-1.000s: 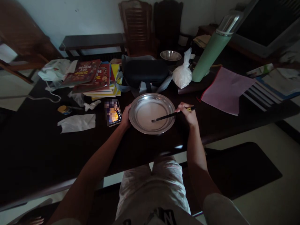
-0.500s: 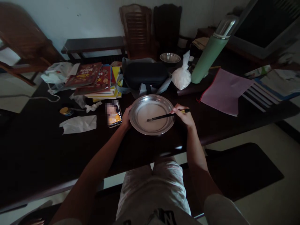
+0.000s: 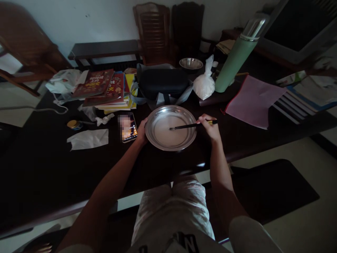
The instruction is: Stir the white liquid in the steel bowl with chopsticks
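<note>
A shallow steel basin sits on the dark table in front of me, with a pale, whitish layer in its bottom. At the basin's left side, my left hand is closed on the rim, its fingers partly hidden beneath. My right hand, beside the right rim, pinches black chopsticks with gold markings near their upper ends. They slant over the rim, their tips close to the middle of the pale layer. Left of my left hand lies a lit phone.
Behind the basin lies a black case. A knotted bag of white powder and a tall green flask stand right of it. Books, a small jar and white paper lie left; a pink pouch lies right.
My right hand has shifted slightly right, and the chopstick tips have moved right and up within the basin. My left hand stays on the rim.
</note>
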Tool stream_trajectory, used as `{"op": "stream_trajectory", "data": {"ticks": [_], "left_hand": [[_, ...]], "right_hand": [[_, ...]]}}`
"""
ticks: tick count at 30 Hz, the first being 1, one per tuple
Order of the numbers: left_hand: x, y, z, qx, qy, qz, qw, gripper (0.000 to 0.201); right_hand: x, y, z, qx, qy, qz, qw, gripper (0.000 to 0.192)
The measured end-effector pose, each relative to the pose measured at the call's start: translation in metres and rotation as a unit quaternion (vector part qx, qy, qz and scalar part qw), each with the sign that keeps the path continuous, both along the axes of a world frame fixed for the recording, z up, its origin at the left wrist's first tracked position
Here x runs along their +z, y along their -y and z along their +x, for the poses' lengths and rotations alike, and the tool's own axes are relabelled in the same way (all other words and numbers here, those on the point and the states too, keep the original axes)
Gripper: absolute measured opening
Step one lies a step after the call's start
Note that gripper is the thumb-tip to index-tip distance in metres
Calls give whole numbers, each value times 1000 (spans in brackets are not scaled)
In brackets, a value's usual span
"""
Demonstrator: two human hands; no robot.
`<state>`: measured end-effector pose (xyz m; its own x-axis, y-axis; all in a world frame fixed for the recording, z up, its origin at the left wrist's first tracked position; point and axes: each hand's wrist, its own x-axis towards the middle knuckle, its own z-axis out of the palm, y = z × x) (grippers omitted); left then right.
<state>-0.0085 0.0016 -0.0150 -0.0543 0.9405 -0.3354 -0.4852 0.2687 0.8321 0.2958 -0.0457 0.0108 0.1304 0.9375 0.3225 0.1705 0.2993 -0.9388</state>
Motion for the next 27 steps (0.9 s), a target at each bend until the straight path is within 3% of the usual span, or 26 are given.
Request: {"op": "stream_trajectory", "data": {"ticks": [2, 7, 13, 18, 24, 27], "left_hand": [[0, 0, 1, -4, 5, -2, 1000, 23], [-2, -1, 0, -11, 6, 2, 1000, 24], [-4, -1, -2, -17, 4, 1, 1000, 29], [-5, -1, -3, -22, 6, 6, 1000, 29], [-7, -2, -1, -9, 19, 13, 1000, 30], [-7, -3, -2, -9, 11, 7, 1000, 32]], "right_hand": [[-1, 1, 2, -10, -15, -3, 1000, 53], [-1, -1, 0, 72, 19, -17, 997, 51], [-1, -1, 3, -5, -10, 1, 1000, 52], [0, 0, 1, 57, 24, -9, 998, 50], [-2, 0, 4, -11, -10, 1, 1000, 52], [-2, 0, 4, 38, 4, -12, 999, 51]]}}
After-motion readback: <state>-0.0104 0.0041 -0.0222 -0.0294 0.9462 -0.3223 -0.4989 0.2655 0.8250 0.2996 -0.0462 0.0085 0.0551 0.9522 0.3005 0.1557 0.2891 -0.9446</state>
